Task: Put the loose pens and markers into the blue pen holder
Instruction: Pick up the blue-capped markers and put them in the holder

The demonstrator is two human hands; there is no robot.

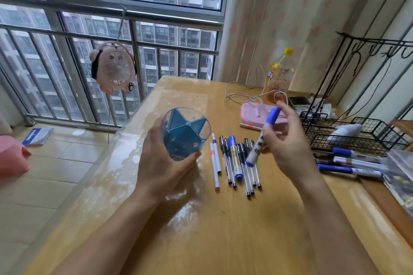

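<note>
The left hand (161, 163) is gripping the blue pen holder (186, 133) on the glossy wooden worktop (223, 230); the right hand (288, 143) is pinching a marker (263, 136), seemingly above pens (241, 163) lying between the hands.

A wooden table (223, 230) fills the lower frame. A barred window (67, 51) spans the upper left; a patterned curtain (279, 18) hangs upper right. Pale floor tiles (44, 174) lie at left.

Wooden table (223, 230) under loose pens (237, 163)
</note>
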